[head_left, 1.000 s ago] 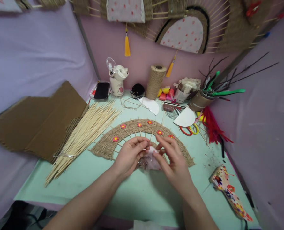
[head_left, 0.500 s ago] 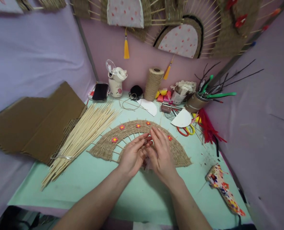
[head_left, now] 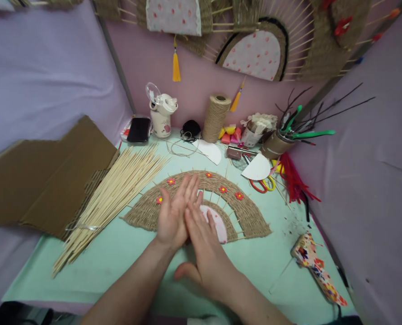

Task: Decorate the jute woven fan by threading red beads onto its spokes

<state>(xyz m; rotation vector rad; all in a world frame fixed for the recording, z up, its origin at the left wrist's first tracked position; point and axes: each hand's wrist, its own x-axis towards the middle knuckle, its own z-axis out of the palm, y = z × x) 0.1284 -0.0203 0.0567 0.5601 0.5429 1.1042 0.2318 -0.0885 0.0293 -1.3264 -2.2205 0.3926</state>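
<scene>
My left hand (head_left: 174, 214) is turned palm up with its fingers stretched out. Across it lie the straight fingers of my right hand (head_left: 209, 257), palm down, thumb spread to the left. The palms touch, and I cannot make out anything between them. Beneath and beyond both hands rests a woven twine fan (head_left: 251, 215) on thin sticks, hidden in part by my fingers. Small red flowers (head_left: 223, 189) with yellow centres dot its outer band. Its inner half-round has a spotted white piece (head_left: 217, 223).
A bundle of thin wooden sticks (head_left: 109, 203) and cardboard (head_left: 52, 180) lie left. Behind stand a twine spool (head_left: 216, 118), a white pot (head_left: 161, 122) and a pot (head_left: 278, 144) holding pliers. Scissors (head_left: 262, 185) and a flower-patterned glue gun (head_left: 318, 266) lie right.
My hands have gone from cupped fingertips over the fan to flat palms against each other, shifting slightly left and nearer. More of the fan's spotted centre shows.
</scene>
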